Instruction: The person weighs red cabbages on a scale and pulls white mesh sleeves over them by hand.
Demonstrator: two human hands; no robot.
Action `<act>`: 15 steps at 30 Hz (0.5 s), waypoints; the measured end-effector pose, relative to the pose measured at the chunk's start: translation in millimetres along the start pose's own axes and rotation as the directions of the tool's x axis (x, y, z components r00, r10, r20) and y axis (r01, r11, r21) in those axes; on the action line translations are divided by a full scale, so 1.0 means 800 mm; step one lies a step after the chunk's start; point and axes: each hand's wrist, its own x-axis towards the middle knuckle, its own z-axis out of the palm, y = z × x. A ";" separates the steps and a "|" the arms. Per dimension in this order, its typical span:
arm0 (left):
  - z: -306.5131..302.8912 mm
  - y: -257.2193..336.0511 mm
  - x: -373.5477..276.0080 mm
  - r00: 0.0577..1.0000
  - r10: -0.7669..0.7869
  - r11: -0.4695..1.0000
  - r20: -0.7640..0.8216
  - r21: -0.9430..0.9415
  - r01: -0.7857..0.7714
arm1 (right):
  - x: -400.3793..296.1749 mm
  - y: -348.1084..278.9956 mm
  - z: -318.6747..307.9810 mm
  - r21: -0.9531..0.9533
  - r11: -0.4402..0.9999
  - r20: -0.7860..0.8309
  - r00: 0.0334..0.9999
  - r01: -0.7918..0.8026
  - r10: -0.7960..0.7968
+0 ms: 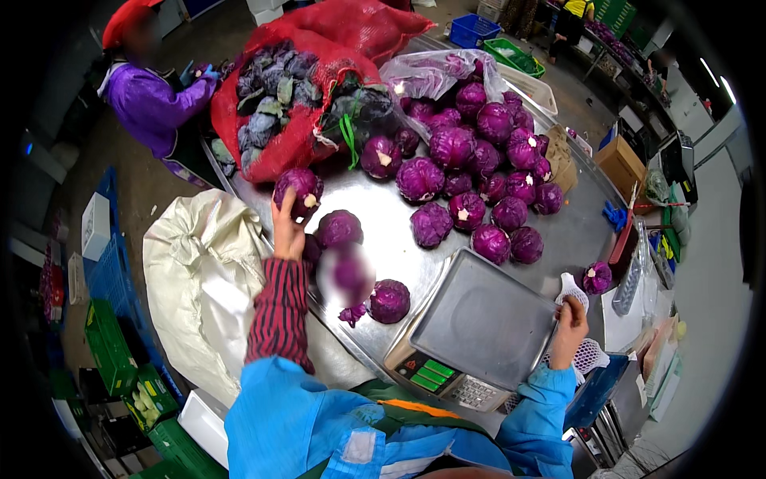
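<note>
My left hand [289,230] has its fingers around a red cabbage [295,184] with a pale cut stem, at the table's left edge. Loose red cabbages [340,229] lie just right of that wrist, one of them under a blurred patch. At the right, my right hand [570,333] pinches a white foam net sleeve [573,290] beside the weighing scale [488,317]. Nothing rests on the scale's metal pan. More foam net sleeves [589,355] lie under and beside that hand. A single red cabbage [597,278] sits just beyond the pinched sleeve.
A heap of red cabbages [453,147] covers the steel table's [383,206] far side. Behind my left hand lies a red mesh sack [287,149] of leafy cabbages. A person in purple [143,108] stands there. A white woven sack [203,287] hangs left; a red-handled brush [622,236] lies right.
</note>
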 end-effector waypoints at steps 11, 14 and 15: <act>0.112 -0.075 -0.242 0.766 -0.343 0.927 0.544 0.329 0.182 | -0.060 -0.120 0.148 0.378 0.925 0.628 0.743 -0.034 -0.230; 0.129 -0.127 -0.276 0.691 -0.156 0.694 0.706 0.576 -0.432 | -0.012 -0.068 0.209 0.372 0.927 0.625 0.727 0.043 -0.284; 0.145 -0.135 -0.286 0.638 -0.015 0.651 0.770 0.492 -0.578 | 0.007 -0.075 0.237 0.403 0.911 0.680 0.694 -0.087 -0.235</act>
